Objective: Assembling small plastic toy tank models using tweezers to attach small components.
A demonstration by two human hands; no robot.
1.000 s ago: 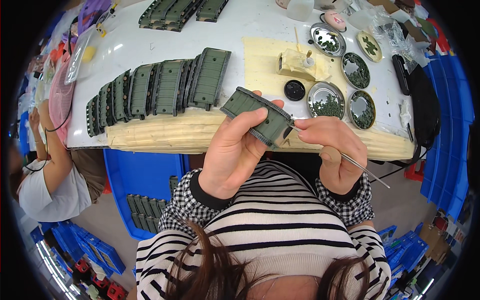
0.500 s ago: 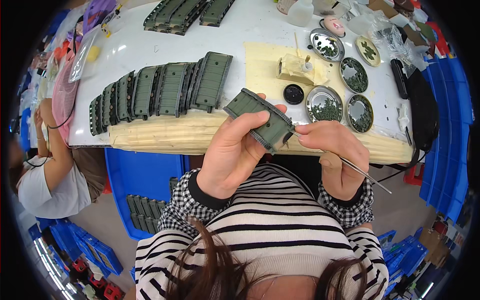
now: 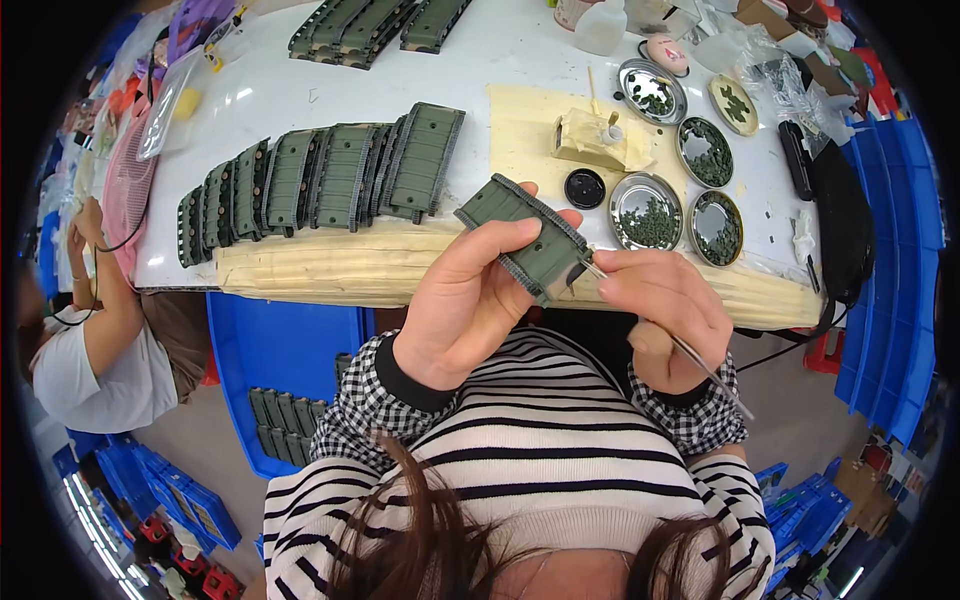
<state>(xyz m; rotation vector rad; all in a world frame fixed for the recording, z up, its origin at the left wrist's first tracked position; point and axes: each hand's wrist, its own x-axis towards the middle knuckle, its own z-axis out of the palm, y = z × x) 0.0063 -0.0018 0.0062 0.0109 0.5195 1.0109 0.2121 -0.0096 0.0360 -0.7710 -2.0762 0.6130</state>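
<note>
My left hand (image 3: 460, 290) grips a green camouflage model tank hull part (image 3: 530, 240) with ribbed dark tracks along its long sides, thumb across its flat face. In my right hand (image 3: 670, 310) are thin metal tweezers (image 3: 705, 370), slanting down to the right. Their tip meets the right end of the hull part; whether a tiny piece sits in the tip I cannot tell. Right of my hands stand round metal dishes of small green pieces, the nearest dish (image 3: 677, 217) among them. Beyond my hands is a small black-filled round pot (image 3: 585, 188).
A row of similar hull parts (image 3: 340, 180) stands on the table to the left, with more at the far edge (image 3: 375, 30). A cream block (image 3: 600, 140) sits behind the pot. A blue bin (image 3: 290, 350) holds more parts below the table. Another person (image 3: 110, 340) sits at left.
The hull part has shifted slightly right in my left hand's hold. My right hand has turned a little, swinging the rear end of the tweezers down and to the left.
</note>
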